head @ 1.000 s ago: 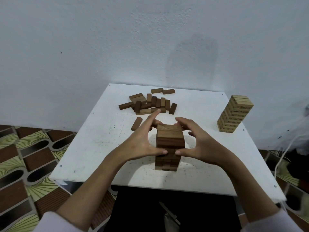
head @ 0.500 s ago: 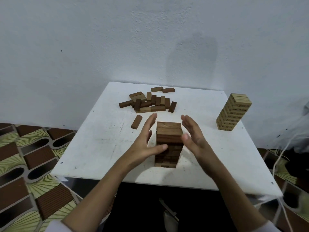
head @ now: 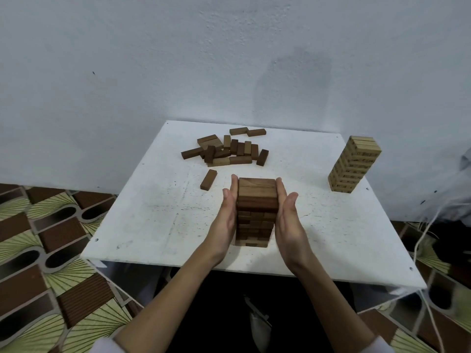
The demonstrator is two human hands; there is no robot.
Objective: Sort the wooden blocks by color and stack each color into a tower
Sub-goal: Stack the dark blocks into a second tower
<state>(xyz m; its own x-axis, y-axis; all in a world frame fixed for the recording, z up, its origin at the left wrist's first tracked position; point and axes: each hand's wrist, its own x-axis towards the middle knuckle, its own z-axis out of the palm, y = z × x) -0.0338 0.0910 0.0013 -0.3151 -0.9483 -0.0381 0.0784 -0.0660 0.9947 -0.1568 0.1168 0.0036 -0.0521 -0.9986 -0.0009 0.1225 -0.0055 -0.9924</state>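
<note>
— What do you see?

— I see a dark brown tower (head: 257, 212) standing near the front of the white worktop (head: 153, 212). The left hand (head: 224, 222) is flat on its left side. The right hand (head: 289, 220) is flat on its right side.

— How are the fingers?

— They are straight and close together, pressing on the tower's sides. They do not curl round it.

— Where are the other blocks?

— A pile of loose brown blocks (head: 226, 150) lies at the back of the worktop. One single block (head: 208, 179) lies just in front of the pile. A light tower (head: 354, 164) stands far to the right, well apart from the hands.
</note>
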